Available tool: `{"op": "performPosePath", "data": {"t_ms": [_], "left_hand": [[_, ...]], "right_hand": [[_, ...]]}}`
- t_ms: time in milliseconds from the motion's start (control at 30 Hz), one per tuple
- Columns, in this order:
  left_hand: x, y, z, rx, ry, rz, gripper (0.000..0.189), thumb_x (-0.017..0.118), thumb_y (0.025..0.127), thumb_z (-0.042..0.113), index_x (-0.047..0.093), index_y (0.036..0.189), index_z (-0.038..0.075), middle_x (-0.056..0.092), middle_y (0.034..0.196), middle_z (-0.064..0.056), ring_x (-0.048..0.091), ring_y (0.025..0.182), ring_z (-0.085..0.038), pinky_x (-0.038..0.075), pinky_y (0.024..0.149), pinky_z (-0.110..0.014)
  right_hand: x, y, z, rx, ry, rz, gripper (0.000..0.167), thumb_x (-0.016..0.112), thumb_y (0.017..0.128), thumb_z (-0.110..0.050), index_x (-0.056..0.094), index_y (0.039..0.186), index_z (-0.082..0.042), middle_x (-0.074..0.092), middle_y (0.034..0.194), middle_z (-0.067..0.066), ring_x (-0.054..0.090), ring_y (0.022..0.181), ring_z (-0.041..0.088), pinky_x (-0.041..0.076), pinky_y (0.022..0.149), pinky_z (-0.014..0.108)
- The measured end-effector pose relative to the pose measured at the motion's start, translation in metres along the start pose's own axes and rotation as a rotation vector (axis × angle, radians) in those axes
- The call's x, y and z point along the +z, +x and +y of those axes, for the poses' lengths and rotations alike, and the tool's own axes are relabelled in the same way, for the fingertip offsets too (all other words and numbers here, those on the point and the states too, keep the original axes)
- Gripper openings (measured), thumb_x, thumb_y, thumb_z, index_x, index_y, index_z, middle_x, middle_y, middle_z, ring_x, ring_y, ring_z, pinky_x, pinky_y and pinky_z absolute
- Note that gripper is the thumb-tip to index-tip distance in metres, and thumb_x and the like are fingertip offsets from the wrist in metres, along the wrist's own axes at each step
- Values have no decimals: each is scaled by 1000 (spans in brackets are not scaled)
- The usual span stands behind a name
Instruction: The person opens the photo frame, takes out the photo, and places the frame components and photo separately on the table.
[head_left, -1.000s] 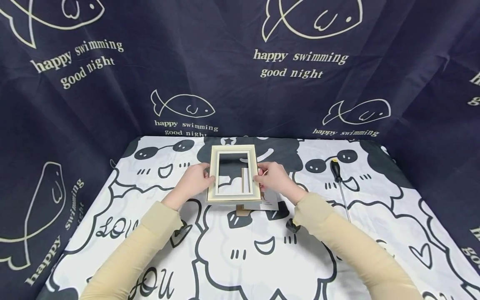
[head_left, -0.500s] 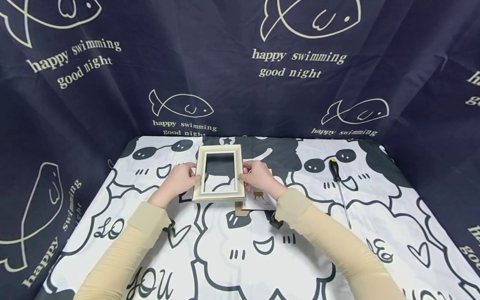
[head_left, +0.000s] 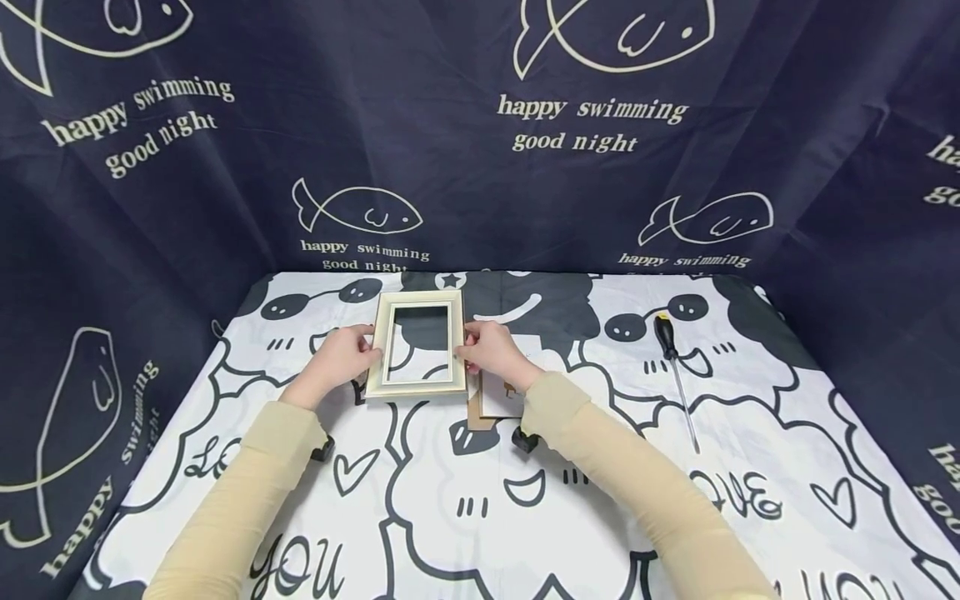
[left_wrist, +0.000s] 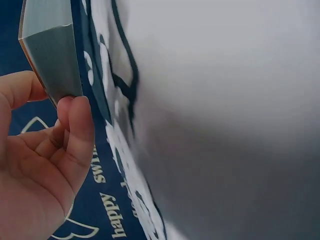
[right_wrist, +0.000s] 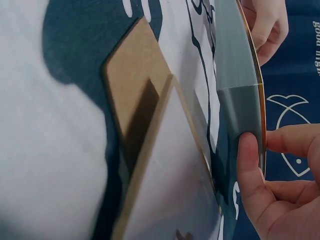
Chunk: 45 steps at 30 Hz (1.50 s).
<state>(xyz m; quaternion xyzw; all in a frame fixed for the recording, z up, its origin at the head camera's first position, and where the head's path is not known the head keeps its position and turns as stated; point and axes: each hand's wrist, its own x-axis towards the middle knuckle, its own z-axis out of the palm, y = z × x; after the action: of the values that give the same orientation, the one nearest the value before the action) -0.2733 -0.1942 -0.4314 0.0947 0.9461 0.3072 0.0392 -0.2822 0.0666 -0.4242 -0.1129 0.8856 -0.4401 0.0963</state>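
A cream picture frame [head_left: 416, 388] is held near the back of the table, its opening showing the printed cloth behind. My left hand [head_left: 339, 360] pinches its left side between thumb and fingers. On the opposite side my right hand [head_left: 495, 350] grips the frame's edge the same way. The left wrist view shows the frame's grey outer side [left_wrist: 55, 60] between the left thumb and fingers. Just right of the frame lies a white-faced panel [head_left: 498, 396], partly under my right hand. It overlaps a brown board [right_wrist: 132, 75], whose corner sticks out.
A screwdriver [head_left: 667, 342] with a black handle and yellow end lies to the right, its shaft pointing toward me. Cartoon-printed cloth [head_left: 517, 533] covers the table. Dark blue curtains [head_left: 480, 192] stand at the back and both sides.
Both hands have carried the frame to the left, uncovering more of the brown board's and panel's left edges. The grip on the frame stays the same, and the screwdriver remains in place.
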Motion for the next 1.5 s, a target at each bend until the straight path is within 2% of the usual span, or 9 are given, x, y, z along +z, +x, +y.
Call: {"op": "performPosePath", "data": {"t_ms": [300,600,733,967,1200,1300,1400,1500], "left_hand": [[-5,8,-13,-43,-20,-32,52,57,86,16,48,130,-9,59,77,-9,56,47,-12,48,49,-27],[-6,9,-15,-63,-13,-68,52,58,87,16,47,131,-8,60,80,-10,57,47,-12,49,49,-27],[-6,10,-16,-74,-11,-95,52,59,88,15,46,132,-9,61,83,-12,57,48,-13,49,49,-27],[-5,8,-16,-91,3,-121,55,58,88,16,43,134,-10,61,86,-14,57,49,-13,49,48,-27],[-7,7,-14,-95,22,-141,57,59,90,19,41,136,-11,62,89,-15,56,50,-12,50,50,-27],[-8,7,-10,-102,78,-140,57,58,91,24,43,134,-11,65,91,-18,60,60,-17,52,61,-33],[-10,6,-3,-148,146,-129,59,55,92,28,43,133,-12,63,109,-27,63,89,-32,50,84,-45],[-12,5,9,-207,174,-110,59,53,93,29,42,134,-12,52,127,-31,52,116,-44,41,98,-54]], "right_hand": [[12,10,1,47,97,-12,27,66,84,-7,62,109,4,52,69,1,64,53,12,54,53,24],[16,12,4,54,99,-23,36,66,84,-7,60,118,4,54,67,0,64,53,13,49,52,19],[17,11,4,56,88,-32,28,66,84,-8,63,109,3,55,67,-1,64,54,13,47,51,18],[19,12,5,90,85,-39,41,65,84,-9,57,123,4,55,69,0,63,54,11,48,55,18],[13,10,6,97,182,-72,50,63,86,-5,48,132,7,57,74,2,65,59,14,55,59,26],[5,7,7,99,203,-86,51,61,87,-5,46,135,6,58,78,4,66,63,16,56,61,27],[-5,4,8,90,189,-98,50,60,88,-5,47,135,5,59,85,7,66,68,18,56,62,28],[-17,-1,9,76,176,-110,48,60,88,-5,48,134,4,60,91,11,66,71,21,57,65,29]]}}
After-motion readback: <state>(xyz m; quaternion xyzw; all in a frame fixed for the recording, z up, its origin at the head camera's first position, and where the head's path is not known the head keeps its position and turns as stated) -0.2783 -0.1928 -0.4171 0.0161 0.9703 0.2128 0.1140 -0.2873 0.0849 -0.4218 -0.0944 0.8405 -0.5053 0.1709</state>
